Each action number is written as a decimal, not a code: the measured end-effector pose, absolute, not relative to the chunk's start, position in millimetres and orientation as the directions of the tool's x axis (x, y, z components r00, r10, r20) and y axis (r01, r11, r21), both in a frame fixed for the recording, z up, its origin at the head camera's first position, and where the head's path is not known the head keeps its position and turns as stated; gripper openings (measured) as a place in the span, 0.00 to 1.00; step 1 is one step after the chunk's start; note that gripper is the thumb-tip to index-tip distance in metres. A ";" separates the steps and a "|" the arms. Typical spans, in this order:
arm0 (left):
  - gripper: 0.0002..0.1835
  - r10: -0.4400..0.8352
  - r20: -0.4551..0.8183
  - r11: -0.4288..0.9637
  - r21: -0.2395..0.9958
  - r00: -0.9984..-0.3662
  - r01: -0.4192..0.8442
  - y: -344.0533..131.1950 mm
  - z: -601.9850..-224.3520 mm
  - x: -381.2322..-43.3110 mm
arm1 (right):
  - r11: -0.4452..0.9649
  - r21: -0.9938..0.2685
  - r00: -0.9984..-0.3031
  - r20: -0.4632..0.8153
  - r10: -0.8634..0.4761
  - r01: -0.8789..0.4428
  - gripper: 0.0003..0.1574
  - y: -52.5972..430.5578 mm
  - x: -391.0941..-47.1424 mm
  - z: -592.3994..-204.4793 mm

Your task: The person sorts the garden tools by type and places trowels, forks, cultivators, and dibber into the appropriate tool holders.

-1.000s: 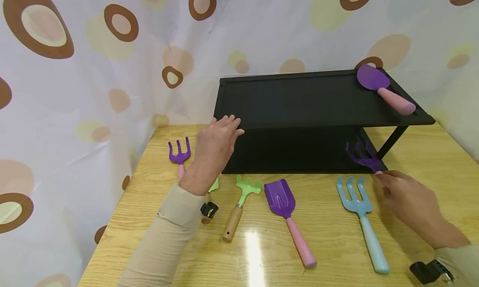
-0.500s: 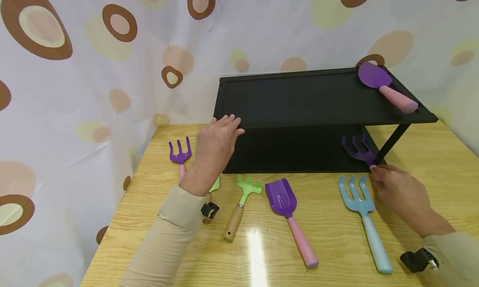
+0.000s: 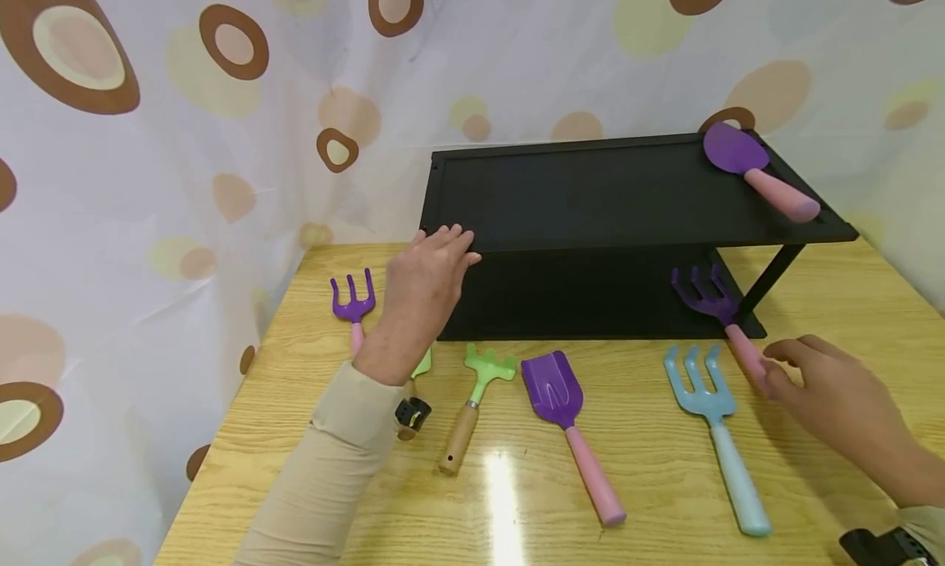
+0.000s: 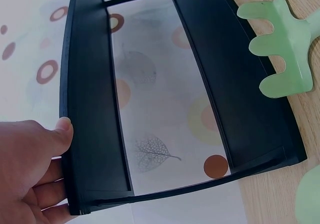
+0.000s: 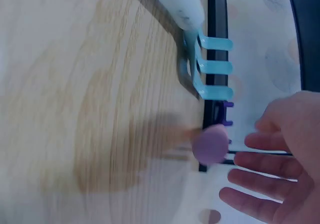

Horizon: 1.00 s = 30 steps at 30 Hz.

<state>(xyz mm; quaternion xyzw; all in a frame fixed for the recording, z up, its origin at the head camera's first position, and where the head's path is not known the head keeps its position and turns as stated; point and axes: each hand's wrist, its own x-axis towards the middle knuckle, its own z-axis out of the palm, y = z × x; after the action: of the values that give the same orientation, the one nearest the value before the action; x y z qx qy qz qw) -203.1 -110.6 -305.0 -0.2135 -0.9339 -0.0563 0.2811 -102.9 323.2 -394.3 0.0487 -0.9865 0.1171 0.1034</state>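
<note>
My left hand (image 3: 422, 303) grips the left front edge of a two-tier black shelf (image 3: 583, 197); in the left wrist view its thumb (image 4: 64, 129) lies on the upper board with the fingers beneath. A purple garden fork (image 3: 710, 303) with a pink handle (image 3: 747, 357) lies with its tines over the lower board's right end, the handle reaching over the table. Beside that handle is my right hand (image 3: 842, 402); its fingers are spread and apart from the handle (image 5: 210, 144) in the right wrist view. A purple trowel (image 3: 737, 149) lies on the upper board's right end.
In front of the shelf lie a light-blue fork (image 3: 731, 459), a purple shovel (image 3: 554, 390) and a green rake (image 3: 487, 371) with a wooden handle. Left of the shelf is another purple fork (image 3: 353, 308). A green tool (image 3: 424, 363) is partly hidden by the left arm.
My right hand has moved the purple fork left and onto the lower board, let go of it, and drawn back to the right. The left hand has stayed on the shelf.
</note>
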 end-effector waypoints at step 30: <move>0.18 0.366 0.565 0.892 0.013 -0.740 0.452 -112.6 -306.3 -204.4 | 0.945 -0.207 -0.963 0.146 -0.228 -0.255 0.11 324.5 -101.0 -400.7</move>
<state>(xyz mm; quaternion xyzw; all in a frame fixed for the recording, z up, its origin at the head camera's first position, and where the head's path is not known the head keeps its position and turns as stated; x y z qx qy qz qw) -204.4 -112.6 -306.3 -0.2199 -0.9297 -0.0747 0.2860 -101.0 324.5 -400.7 0.1227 -0.9842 0.1125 0.0601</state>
